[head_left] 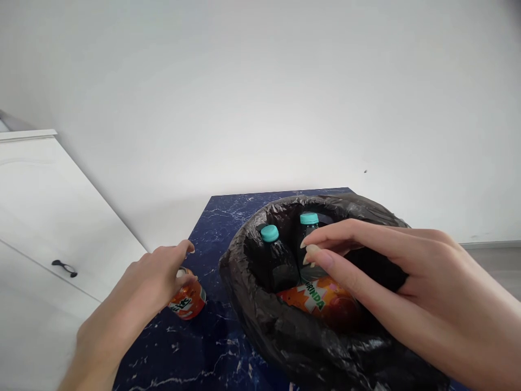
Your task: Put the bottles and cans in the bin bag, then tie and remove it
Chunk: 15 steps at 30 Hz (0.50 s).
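Observation:
My left hand (148,282) curves over an orange soda can (188,304) that stands on the blue table. Its thumb lies across the top of the can and the index finger is held apart from it; the other fingers are hidden. Over a bin lined with a black plastic bag (268,320) hovers my right hand (386,271), loosely curled, with nothing visible in it. Inside the bag are two dark bottles with turquoise caps, the left bottle (282,266) and the right bottle (306,233). An orange Mirinda container (321,298) lies on its side in front of them, partly behind my right thumb.
The blue marble-patterned table (195,358) reaches back to a white wall (260,108). To the left stands a white cabinet (40,206) with a black handle (65,267). Grey floor (496,266) shows at the right.

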Available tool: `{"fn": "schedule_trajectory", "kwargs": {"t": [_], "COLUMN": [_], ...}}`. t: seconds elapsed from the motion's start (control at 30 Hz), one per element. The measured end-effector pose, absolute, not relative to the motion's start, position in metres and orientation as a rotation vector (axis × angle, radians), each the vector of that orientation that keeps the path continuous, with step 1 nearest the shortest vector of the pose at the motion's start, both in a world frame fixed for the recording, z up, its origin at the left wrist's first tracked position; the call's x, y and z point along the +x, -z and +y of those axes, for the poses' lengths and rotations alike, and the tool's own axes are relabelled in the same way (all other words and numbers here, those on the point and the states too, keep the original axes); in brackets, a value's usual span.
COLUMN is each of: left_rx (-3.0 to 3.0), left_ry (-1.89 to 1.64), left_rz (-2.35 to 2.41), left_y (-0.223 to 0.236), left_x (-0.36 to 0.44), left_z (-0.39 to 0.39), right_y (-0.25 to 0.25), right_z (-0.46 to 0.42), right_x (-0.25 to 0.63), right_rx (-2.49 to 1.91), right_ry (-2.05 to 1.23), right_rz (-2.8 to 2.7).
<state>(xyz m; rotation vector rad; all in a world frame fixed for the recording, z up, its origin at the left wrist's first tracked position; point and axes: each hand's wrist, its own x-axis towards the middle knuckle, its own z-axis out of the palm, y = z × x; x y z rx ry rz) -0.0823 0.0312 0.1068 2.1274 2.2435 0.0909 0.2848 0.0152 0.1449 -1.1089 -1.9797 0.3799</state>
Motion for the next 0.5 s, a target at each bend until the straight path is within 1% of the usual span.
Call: {"fn": "schedule_trajectory", "kwargs": {"t": [0.1,0.23,0.3,0.37,0.5], "left_rx": [2.172,2.192,2.246,2.343,2.511], "left_ry": [-0.088,-0.329,-0.600,-0.952,-1.531], "left_rz": [2.305,2.453,2.582,2.623,2.398], "left_y": [-0.115,-0.130,-0.137,-0.143,-0.152], "left_x": [-0.079,-0.070,-0.063,-0.055,-0.035], "left_z": [0.034,0.032,0.029,0.026,0.022], "right_y": [-0.146,-0.145,-0.144,-0.143,-0.142], "right_z": [0.016,0.016,0.016,0.016,0.016], "right_x": [0.285,0.284,0.284,0.284,0.285], "right_rx": [-1.083,-1.109,-1.091,-1.073,-1.083], "right_ry": [-0.343,-0.325,-0.303,-0.305,-0.334], "right_rz": [-1.990,-1.979,-1.977,-1.973,-1.990]}}
